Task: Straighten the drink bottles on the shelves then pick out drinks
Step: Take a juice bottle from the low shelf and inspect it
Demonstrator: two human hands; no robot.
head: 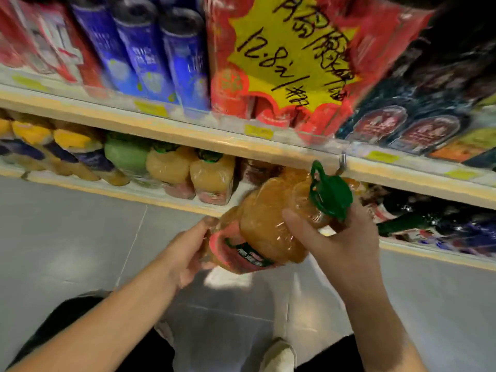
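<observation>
The fingers [299, 224] of the right hand [341, 240] curl round the shoulder of the bottle [268, 229], just under its green cap [331, 196], with the thumb laid across the front. The left hand [185, 253] cups the labelled base, its thumb pressed on the label's edge. Both grips look firm, neither hand slack.

The bottle lies tilted between them, cap up and to the right, off the shelf and in front of the lower shelf [150, 196]. The step is probably handling one drink, either to reseat it or to take it (which one, I cannot tell). To do it well, let the left hand carry the weight and bring the bottle upright before it moves. If it goes back, turn the label outward and set it in the gap beside the row [212, 178] of like bottles. Grey floor [67, 237] lies below.
</observation>
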